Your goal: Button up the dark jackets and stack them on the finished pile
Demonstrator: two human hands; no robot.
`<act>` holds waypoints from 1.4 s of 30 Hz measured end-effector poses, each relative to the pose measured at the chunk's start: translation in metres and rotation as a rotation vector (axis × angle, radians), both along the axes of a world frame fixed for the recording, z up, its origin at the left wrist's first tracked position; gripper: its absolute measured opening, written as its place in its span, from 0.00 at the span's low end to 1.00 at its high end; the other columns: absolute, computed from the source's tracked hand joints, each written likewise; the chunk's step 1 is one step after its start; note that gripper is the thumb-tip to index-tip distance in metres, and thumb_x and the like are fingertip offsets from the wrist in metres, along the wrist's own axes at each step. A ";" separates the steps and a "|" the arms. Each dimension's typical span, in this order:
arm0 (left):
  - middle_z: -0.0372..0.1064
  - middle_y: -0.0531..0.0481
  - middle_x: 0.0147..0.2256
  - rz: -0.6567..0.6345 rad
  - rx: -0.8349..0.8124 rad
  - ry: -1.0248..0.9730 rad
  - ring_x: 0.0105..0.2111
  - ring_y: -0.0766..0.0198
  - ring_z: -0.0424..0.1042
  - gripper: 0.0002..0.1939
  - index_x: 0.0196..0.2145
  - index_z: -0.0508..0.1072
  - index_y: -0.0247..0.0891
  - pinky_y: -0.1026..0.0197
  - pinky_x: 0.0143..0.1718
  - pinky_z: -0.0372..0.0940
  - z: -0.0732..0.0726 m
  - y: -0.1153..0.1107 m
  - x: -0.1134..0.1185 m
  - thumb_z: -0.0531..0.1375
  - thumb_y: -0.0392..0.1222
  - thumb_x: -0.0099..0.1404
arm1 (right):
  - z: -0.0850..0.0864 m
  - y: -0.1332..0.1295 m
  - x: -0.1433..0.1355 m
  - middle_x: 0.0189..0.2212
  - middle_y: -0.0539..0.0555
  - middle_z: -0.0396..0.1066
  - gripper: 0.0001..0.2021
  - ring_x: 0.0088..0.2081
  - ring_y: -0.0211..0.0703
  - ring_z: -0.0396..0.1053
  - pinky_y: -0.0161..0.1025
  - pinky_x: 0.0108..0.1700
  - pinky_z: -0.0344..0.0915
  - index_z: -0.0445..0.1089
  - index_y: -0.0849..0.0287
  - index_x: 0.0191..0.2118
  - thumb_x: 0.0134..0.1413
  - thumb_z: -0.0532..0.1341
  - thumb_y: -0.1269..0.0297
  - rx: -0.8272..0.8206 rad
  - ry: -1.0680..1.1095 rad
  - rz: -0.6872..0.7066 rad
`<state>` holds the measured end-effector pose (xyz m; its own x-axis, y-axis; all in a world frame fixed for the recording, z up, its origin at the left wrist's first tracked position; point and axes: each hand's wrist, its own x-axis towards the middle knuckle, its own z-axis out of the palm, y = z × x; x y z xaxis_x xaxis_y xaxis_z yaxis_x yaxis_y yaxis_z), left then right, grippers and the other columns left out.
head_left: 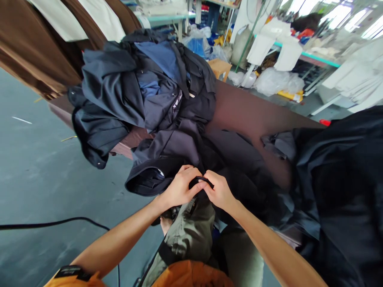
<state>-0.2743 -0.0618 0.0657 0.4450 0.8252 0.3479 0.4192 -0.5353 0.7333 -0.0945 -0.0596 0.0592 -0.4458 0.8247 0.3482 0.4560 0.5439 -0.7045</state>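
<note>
A dark garment (176,143) lies across the near edge of the table, its open cuff or hem hanging toward my lap. My left hand (186,184) pinches a folded edge of this cloth between thumb and fingers. Right beside it, my right hand (218,188) grips the same edge, and the two hands touch at the fingertips. A short dark strip of the fold shows between them. The rest of the gripped edge is hidden by my fingers.
A heap of dark jackets (119,83) covers the left part of the brown table (239,103). More black cloth (347,179) is piled at the right. Brown and white fabric (32,44) hangs at the upper left. A black cable (60,224) runs over the floor.
</note>
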 end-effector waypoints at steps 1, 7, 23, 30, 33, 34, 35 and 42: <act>0.71 0.49 0.34 -0.010 0.016 0.002 0.38 0.59 0.70 0.13 0.39 0.69 0.38 0.48 0.55 0.61 0.002 0.001 -0.003 0.53 0.49 0.72 | 0.001 0.000 0.001 0.28 0.51 0.64 0.10 0.29 0.39 0.62 0.36 0.34 0.61 0.61 0.57 0.31 0.65 0.52 0.64 0.009 0.001 0.001; 0.70 0.46 0.46 0.072 0.381 0.187 0.50 0.57 0.68 0.16 0.51 0.67 0.42 0.37 0.66 0.51 0.018 0.007 -0.048 0.57 0.32 0.66 | 0.036 0.009 0.031 0.24 0.48 0.61 0.14 0.27 0.37 0.62 0.34 0.32 0.59 0.61 0.57 0.28 0.66 0.56 0.59 -0.069 0.011 -0.072; 0.72 0.43 0.43 0.259 0.140 0.547 0.43 0.49 0.72 0.22 0.56 0.63 0.38 0.47 0.44 0.65 -0.009 -0.030 -0.017 0.59 0.37 0.65 | 0.033 0.032 0.028 0.47 0.63 0.70 0.18 0.46 0.52 0.67 0.47 0.49 0.64 0.67 0.62 0.55 0.62 0.52 0.78 0.245 -0.648 -0.037; 0.72 0.45 0.42 0.109 0.032 0.484 0.38 0.58 0.74 0.26 0.57 0.59 0.36 0.57 0.41 0.68 -0.004 -0.058 -0.021 0.50 0.26 0.62 | 0.029 0.034 0.020 0.47 0.58 0.71 0.13 0.48 0.47 0.69 0.43 0.51 0.66 0.71 0.61 0.52 0.64 0.56 0.74 0.019 -0.748 0.245; 0.71 0.47 0.44 0.015 -0.054 0.475 0.38 0.61 0.74 0.25 0.58 0.57 0.38 0.61 0.37 0.68 -0.012 -0.066 -0.020 0.50 0.27 0.64 | 0.021 0.031 0.019 0.54 0.62 0.66 0.22 0.51 0.51 0.67 0.44 0.51 0.66 0.64 0.61 0.60 0.60 0.60 0.74 0.040 -0.893 0.195; 0.71 0.47 0.43 -0.018 -0.070 0.498 0.37 0.60 0.75 0.23 0.57 0.59 0.39 0.61 0.35 0.68 -0.016 -0.067 -0.018 0.51 0.29 0.66 | 0.019 0.030 0.018 0.54 0.63 0.66 0.23 0.52 0.53 0.67 0.45 0.50 0.66 0.63 0.62 0.60 0.59 0.61 0.73 0.064 -0.944 0.162; 0.71 0.48 0.42 -0.044 -0.081 0.531 0.36 0.60 0.74 0.19 0.56 0.61 0.40 0.61 0.33 0.67 -0.019 -0.067 -0.017 0.52 0.33 0.68 | 0.016 0.030 0.015 0.53 0.63 0.66 0.22 0.51 0.54 0.67 0.46 0.49 0.65 0.64 0.62 0.59 0.59 0.61 0.72 0.097 -0.989 0.123; 0.70 0.47 0.37 -0.078 0.019 0.529 0.37 0.59 0.72 0.13 0.36 0.71 0.37 0.60 0.36 0.65 -0.019 -0.051 -0.025 0.52 0.46 0.74 | 0.033 0.041 0.008 0.36 0.58 0.74 0.11 0.41 0.47 0.69 0.41 0.44 0.61 0.71 0.61 0.39 0.69 0.52 0.69 0.139 -0.973 0.061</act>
<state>-0.2989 -0.1132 0.0465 0.6231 0.7786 0.0741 0.6875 -0.5904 0.4227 -0.0869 -0.0182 0.0923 -0.6298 0.7702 -0.1011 0.7714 0.6354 0.0354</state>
